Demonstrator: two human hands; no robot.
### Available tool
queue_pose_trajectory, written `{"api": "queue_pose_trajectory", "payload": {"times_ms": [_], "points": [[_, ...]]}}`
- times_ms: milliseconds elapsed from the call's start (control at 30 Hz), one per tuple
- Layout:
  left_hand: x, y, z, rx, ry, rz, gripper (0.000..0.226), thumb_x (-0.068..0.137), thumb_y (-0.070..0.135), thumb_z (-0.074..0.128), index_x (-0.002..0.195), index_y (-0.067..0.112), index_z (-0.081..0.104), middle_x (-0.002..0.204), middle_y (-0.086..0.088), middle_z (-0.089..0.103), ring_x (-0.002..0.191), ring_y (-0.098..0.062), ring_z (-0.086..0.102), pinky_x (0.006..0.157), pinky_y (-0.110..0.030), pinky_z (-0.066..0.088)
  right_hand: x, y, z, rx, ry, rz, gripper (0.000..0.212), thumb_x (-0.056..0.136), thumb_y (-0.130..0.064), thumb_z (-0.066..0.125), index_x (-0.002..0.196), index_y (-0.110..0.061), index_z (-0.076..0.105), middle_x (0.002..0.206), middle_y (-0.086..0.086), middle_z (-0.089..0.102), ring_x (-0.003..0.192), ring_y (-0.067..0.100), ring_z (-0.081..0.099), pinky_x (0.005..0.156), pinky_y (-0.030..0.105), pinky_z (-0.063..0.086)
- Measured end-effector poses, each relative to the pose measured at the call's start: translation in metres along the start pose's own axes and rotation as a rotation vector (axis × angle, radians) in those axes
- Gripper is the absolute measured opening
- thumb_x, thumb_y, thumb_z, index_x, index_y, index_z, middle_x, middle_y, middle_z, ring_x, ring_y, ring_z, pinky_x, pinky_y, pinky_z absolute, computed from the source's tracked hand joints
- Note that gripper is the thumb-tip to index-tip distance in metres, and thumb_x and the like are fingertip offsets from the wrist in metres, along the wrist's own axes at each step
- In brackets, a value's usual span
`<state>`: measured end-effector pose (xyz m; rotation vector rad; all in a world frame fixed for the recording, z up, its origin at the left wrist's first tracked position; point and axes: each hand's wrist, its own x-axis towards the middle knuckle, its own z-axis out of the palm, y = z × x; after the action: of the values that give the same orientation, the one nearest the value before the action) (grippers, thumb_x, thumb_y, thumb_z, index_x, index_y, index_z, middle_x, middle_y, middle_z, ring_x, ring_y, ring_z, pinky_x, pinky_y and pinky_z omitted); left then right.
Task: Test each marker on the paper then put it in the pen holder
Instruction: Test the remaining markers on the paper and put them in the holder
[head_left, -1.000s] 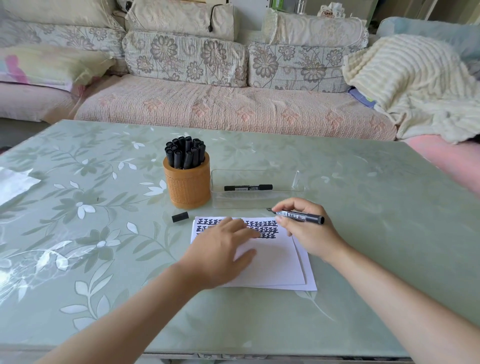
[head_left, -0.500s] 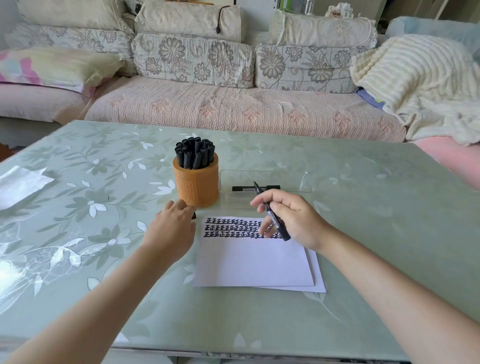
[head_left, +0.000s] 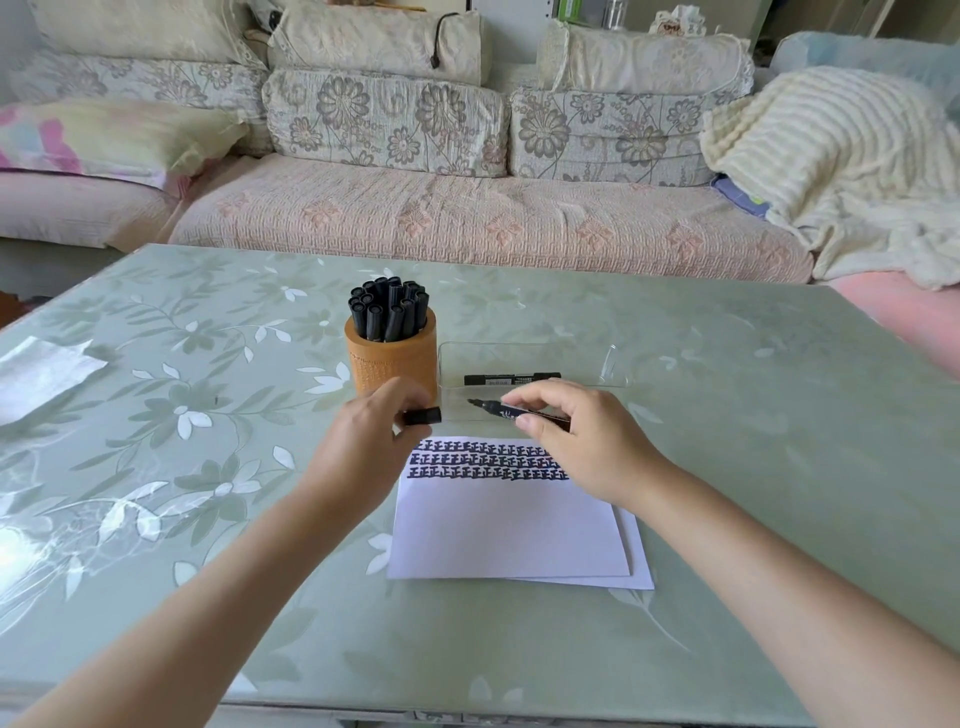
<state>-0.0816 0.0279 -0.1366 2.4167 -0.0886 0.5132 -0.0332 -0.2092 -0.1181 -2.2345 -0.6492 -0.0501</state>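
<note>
My right hand (head_left: 576, 441) pinches an uncapped black marker (head_left: 511, 411), held level with its tip pointing left. My left hand (head_left: 369, 447) pinches the marker's black cap (head_left: 423, 416), its open end facing the tip a short gap away. Both hover over the top edge of the white paper (head_left: 509, 525), which carries three rows of black test marks (head_left: 485, 460). The orange pen holder (head_left: 392, 358) stands just behind my left hand, packed with several black markers. One more black marker (head_left: 511, 379) lies in a clear plastic tray (head_left: 613, 358) to the holder's right.
The green floral glass table (head_left: 753, 415) bears a piece of white paper (head_left: 41, 371) at its left edge. A floral sofa (head_left: 467, 208) with cushions and a cream blanket (head_left: 841, 171) runs behind the table.
My left hand left the paper, picked the cap up from beside the holder and raised it. My right hand stopped writing and turned the marker level, tip toward the cap.
</note>
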Motion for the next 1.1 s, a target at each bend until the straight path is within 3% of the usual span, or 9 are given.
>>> {"api": "queue_pose_trajectory", "payload": {"times_ms": [67,433,600,667,867,933,1000,1100], "points": [[-0.001,0.006,0.0,-0.006,0.006,0.027,0.019,0.082,0.005,0.069,0.094,0.018,0.065,0.085,0.019,0.062,0.085,0.005,0.055,0.069,-0.005,0.04,-0.001,-0.003,-0.001,-0.045,0.006,-0.013,0.022,0.09,-0.023,0.065,0.107,-0.036,0.069,0.103,-0.023,0.067,0.098,-0.002,0.061,0.087,0.025,0.049],[-0.003,0.016,0.005,-0.021,-0.037,0.171,0.017,0.085,0.014,0.07,0.096,0.025,0.067,0.087,0.016,0.061,0.08,-0.003,0.057,0.066,-0.01,0.041,0.0,-0.002,0.002,-0.143,-0.009,-0.088,0.019,0.09,-0.023,0.066,0.104,-0.035,0.071,0.103,-0.023,0.066,0.1,0.001,0.06,0.088,0.031,0.05],[-0.005,0.019,0.01,-0.02,-0.083,0.203,0.016,0.087,0.014,0.068,0.098,0.024,0.067,0.085,0.016,0.059,0.08,0.0,0.055,0.067,-0.008,0.039,-0.002,-0.002,0.006,-0.107,-0.05,-0.131,0.027,0.085,-0.021,0.072,0.109,-0.033,0.07,0.103,-0.021,0.065,0.1,0.0,0.06,0.086,0.022,0.049],[-0.005,0.018,0.008,-0.015,-0.085,0.209,0.014,0.088,0.015,0.067,0.1,0.023,0.068,0.084,0.016,0.059,0.079,0.0,0.054,0.066,-0.009,0.04,-0.002,-0.001,0.007,-0.103,-0.051,-0.144,0.032,0.081,-0.018,0.076,0.11,-0.029,0.07,0.102,-0.02,0.065,0.099,-0.001,0.059,0.087,0.017,0.046],[-0.004,0.017,0.004,0.021,-0.104,0.231,0.01,0.092,0.021,0.062,0.098,0.023,0.071,0.078,0.008,0.061,0.074,-0.005,0.053,0.062,-0.023,0.042,-0.003,-0.004,0.009,-0.183,0.03,-0.21,0.018,0.086,-0.021,0.071,0.102,-0.028,0.072,0.097,-0.017,0.069,0.086,-0.003,0.059,0.073,0.023,0.048],[-0.004,0.017,0.002,0.025,-0.117,0.257,0.011,0.093,0.024,0.061,0.096,0.023,0.071,0.075,0.007,0.059,0.07,-0.009,0.052,0.059,-0.027,0.042,-0.005,-0.006,0.012,-0.193,0.032,-0.227,0.018,0.086,-0.024,0.069,0.103,-0.026,0.073,0.097,-0.015,0.071,0.091,0.0,0.06,0.076,0.024,0.048],[-0.004,0.016,0.0,0.025,-0.131,0.278,0.016,0.092,0.03,0.057,0.094,0.024,0.071,0.073,0.008,0.056,0.069,-0.011,0.051,0.059,-0.03,0.043,-0.006,-0.008,0.015,-0.189,0.008,-0.213,0.019,0.088,-0.024,0.067,0.106,-0.024,0.074,0.099,-0.014,0.072,0.092,0.004,0.061,0.078,0.024,0.048],[-0.008,0.014,-0.002,0.012,-0.154,0.293,0.018,0.091,0.03,0.056,0.092,0.023,0.072,0.073,0.01,0.055,0.069,-0.009,0.052,0.058,-0.025,0.042,-0.007,-0.012,0.017,-0.187,-0.085,-0.166,0.016,0.093,-0.024,0.063,0.106,-0.024,0.072,0.088,-0.012,0.069,0.079,0.008,0.055,0.07,0.026,0.044]]}}
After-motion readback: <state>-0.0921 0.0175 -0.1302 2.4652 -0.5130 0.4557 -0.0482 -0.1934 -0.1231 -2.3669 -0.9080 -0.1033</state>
